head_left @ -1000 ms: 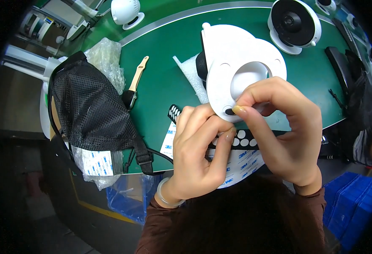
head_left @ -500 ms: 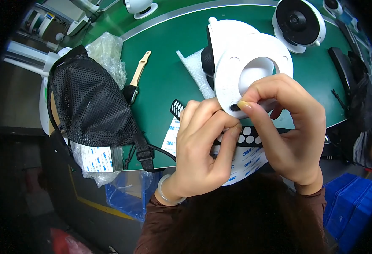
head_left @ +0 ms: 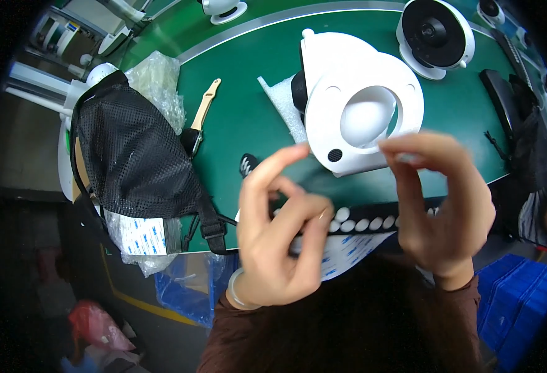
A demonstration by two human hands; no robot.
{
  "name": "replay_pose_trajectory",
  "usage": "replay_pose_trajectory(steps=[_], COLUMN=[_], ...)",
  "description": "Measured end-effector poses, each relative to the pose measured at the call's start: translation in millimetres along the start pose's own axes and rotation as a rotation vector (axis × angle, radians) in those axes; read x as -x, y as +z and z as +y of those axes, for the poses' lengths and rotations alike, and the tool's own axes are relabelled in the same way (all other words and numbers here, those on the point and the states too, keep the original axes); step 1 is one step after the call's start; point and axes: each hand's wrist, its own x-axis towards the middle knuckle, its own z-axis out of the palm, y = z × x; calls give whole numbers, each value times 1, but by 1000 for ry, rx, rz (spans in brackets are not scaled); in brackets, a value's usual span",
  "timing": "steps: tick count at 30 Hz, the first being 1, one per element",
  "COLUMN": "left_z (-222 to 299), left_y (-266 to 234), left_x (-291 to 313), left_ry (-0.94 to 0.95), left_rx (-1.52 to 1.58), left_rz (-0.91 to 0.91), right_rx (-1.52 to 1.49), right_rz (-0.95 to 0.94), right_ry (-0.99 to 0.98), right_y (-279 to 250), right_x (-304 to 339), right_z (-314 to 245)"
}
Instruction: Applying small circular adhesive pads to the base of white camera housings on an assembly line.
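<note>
A white device [head_left: 323, 53] with a flat oval base lies tilted on the table. The base has a large round opening, and a small round black pad [head_left: 334, 155] sits near its lower left edge. My left hand [head_left: 279, 230] is closed around a black sheet of round white stickers [head_left: 363, 225] with white-and-blue backing; its index finger points toward the base. To the right, my right hand [head_left: 444, 199] is blurred, with thumb and index finger pinched just off the base's lower rim. A small pale bit shows between them, too smeared to name.
A black mesh bag [head_left: 139, 149] lies at left beside bubble wrap [head_left: 158, 84] and a watch with a tan strap [head_left: 205, 105]. White foam [head_left: 282, 102] rests by the device. Another white camera-like device [head_left: 435, 37] stands at back right, and blue crates [head_left: 519, 304] below right.
Both hands have come away from the base, uncovering the black pad. My left hand has moved slightly left and down, my right hand right and down. The sticker sheet has shifted downward.
</note>
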Motion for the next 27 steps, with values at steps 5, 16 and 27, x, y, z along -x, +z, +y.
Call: replay_pose_trajectory(steps=[5, 16, 27], left_z=[8, 12, 16], left_y=[-8, -1, 2], left_x=[-2, -12, -11], left_ry=[62, 71, 90], left_rx=[22, 5, -73], left_rz=[-84, -181, -142], right_rx=[-229, -329, -234], right_rz=[-486, -249, -147], right_ry=[248, 81, 72], right_y=[-27, -18, -14], right_x=[13, 27, 25], right_z=[-5, 4, 0])
